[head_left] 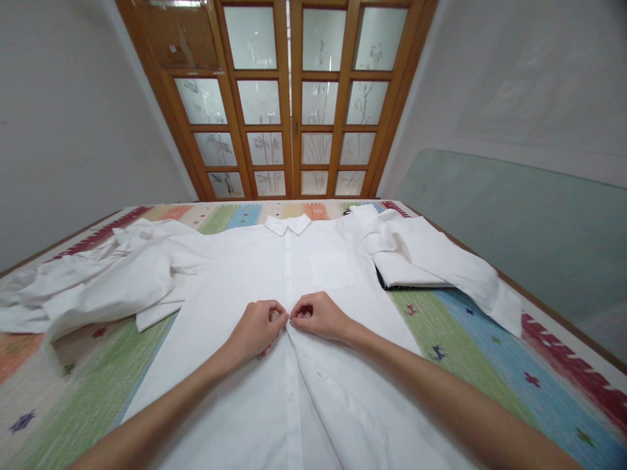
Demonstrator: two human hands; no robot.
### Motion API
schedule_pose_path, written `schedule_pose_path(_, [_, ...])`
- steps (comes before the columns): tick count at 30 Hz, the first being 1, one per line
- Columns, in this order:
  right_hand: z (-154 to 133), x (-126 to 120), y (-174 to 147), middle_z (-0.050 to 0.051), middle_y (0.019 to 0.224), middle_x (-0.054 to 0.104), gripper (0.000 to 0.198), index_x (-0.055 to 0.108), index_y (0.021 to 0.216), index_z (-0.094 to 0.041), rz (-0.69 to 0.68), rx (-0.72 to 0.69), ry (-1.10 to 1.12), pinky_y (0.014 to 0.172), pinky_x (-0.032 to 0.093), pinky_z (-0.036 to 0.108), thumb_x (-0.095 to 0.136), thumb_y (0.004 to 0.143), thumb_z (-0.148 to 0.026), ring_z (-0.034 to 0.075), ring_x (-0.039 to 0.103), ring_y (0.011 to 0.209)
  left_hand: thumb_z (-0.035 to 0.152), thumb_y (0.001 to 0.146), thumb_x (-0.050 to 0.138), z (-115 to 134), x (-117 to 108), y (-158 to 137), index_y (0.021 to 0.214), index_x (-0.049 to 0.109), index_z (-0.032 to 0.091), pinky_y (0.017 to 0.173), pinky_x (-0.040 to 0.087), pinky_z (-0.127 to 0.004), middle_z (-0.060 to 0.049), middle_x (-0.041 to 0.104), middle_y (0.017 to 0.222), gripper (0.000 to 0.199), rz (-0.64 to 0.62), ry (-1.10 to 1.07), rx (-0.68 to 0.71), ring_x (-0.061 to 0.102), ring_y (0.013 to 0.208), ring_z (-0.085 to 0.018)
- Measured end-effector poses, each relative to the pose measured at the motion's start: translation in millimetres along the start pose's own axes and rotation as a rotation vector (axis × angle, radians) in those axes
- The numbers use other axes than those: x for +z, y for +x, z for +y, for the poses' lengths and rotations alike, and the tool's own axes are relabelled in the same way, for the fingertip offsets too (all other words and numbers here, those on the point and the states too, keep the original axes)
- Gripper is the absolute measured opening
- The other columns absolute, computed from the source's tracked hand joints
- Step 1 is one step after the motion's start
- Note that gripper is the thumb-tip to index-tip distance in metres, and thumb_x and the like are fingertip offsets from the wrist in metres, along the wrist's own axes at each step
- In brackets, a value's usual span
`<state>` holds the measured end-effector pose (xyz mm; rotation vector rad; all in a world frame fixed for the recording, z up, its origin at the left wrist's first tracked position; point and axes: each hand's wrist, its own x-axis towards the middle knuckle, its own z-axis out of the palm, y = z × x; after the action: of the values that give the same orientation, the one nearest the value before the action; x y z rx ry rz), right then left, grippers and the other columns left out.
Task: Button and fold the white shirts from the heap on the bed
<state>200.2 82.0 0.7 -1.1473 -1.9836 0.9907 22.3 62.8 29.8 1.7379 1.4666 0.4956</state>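
Note:
A white button-up shirt (235, 281) lies spread face up, its collar (288, 224) at the far end and its sleeves out to both sides. My left hand (263, 326) pinches the front placket around mid-chest. Right beside it, my right hand (318, 316) pinches the other edge of the same opening, the fingertips of both nearly touching. Above them the front looks closed up to the collar. Below, the two front edges part, with a button (290, 396) showing on the left one. The button between my fingers, if any, is hidden.
A colourful striped cloth (470, 339) covers the table under the shirt. Folded white fabric with a dark edge (411, 274) lies by the right sleeve. A pale green board (514, 222) leans along the right wall, and wooden glass-paned doors (289, 130) stand beyond the table.

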Motion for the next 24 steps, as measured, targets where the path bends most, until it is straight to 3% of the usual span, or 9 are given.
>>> schedule_pose_path(5, [4, 1, 0, 0.0, 0.061, 0.066, 0.012, 0.076, 0.073, -0.014, -0.008, 0.011, 0.046, 0.055, 0.041, 0.019, 0.065, 0.069, -0.012, 0.01, 0.055, 0.056, 0.033, 0.083, 0.054, 4, -2, -2, 0.074, 0.065, 0.017, 0.039, 0.037, -0.023, 0.004, 0.057, 0.046, 0.021, 0.029, 0.134, 0.009, 0.053, 0.032, -0.014])
schedule_pose_path(10, [1, 0, 0, -0.001, 0.059, 0.065, 0.016, 0.076, 0.073, -0.013, -0.016, 0.018, 0.03, 0.052, 0.039, 0.019, 0.063, 0.064, -0.009, 0.009, 0.053, 0.053, 0.032, 0.082, 0.057, 1, -1, -1, 0.079, 0.065, 0.016, 0.036, 0.034, -0.022, 0.004, 0.058, 0.046, 0.018, -0.033, 0.055, -0.049, 0.052, 0.031, -0.013])
schedule_pose_path(16, [-1, 1, 1, -0.002, 0.056, 0.063, 0.021, 0.075, 0.072, -0.013, -0.027, 0.062, 0.005, 0.051, 0.038, 0.019, 0.059, 0.06, -0.007, 0.009, 0.051, 0.051, 0.022, 0.078, 0.059, 1, 2, -1, 0.074, 0.063, 0.015, 0.04, 0.038, -0.021, 0.006, 0.056, 0.043, 0.009, -0.017, 0.014, 0.014, 0.05, 0.032, -0.011])
schedule_pose_path(24, [1, 0, 2, -0.002, 0.056, 0.062, 0.018, 0.074, 0.071, -0.014, -0.03, 0.096, 0.03, 0.051, 0.038, 0.019, 0.06, 0.06, -0.008, 0.009, 0.051, 0.052, 0.013, 0.076, 0.053, -1, 10, -3, 0.079, 0.061, 0.015, 0.031, 0.031, -0.018, 0.008, 0.056, 0.046, 0.008, -0.006, -0.13, -0.064, 0.045, 0.028, -0.008])
